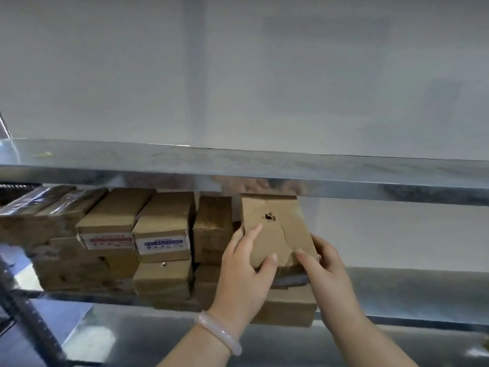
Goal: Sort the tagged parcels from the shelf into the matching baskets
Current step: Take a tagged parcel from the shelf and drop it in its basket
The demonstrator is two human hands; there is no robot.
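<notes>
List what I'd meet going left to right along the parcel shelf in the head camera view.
Tape-wrapped parcels → red-label parcel → blue-label parcel → plain brown parcel → left hand → parcel with a hole, gripped by both hands → right hand.

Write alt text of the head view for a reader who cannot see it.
The left hand and right hand grip a punctured brown parcel tilted beside stacked parcels on a metal shelf. A pale bracelet circles the left wrist.

Brown cardboard parcel [272,229], punctured and creased, apparently tilted, at stacked parcels' [148,234] right end.
</notes>
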